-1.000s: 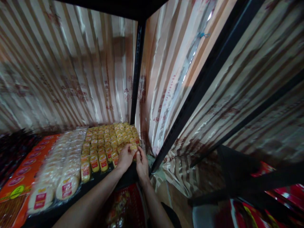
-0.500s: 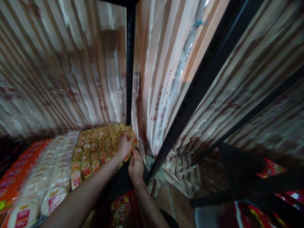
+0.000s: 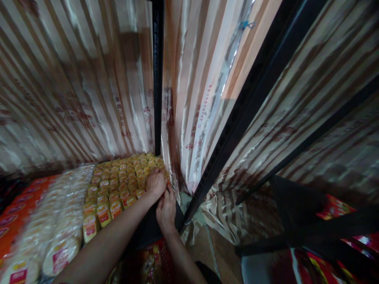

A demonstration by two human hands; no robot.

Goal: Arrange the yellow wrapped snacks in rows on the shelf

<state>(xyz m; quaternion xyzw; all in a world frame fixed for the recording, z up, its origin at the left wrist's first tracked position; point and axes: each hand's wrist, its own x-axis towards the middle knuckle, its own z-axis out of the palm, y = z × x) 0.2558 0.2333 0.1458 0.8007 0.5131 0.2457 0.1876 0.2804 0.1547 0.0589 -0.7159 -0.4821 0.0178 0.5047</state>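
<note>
Rows of small yellow-wrapped snack packets [image 3: 118, 179] stand packed close together on a dark shelf [image 3: 145, 227]. My left hand [image 3: 156, 182] reaches over their right end, its fingers curled down around a packet by the far corner. Just in front of it, my right hand [image 3: 166, 209] is at the shelf's right edge. Its fingers are bent together against the end packets, close to the left fingertips. What lies under the fingers of both hands is mostly hidden.
Left of the packets are rows of white round cakes in clear wrap [image 3: 62, 252] and an orange box [image 3: 25, 207]. A black upright post [image 3: 158, 79] rises behind; a slanted one [image 3: 227, 134] stands at right. Striped curtains [image 3: 89, 79] hang behind. Red packages [image 3: 334, 207] lie on lower right shelves.
My left hand has dropped lower over the end packets, and its fingers curl further down. My right hand has shifted slightly, staying at the edge. The whole view has moved a little.
</note>
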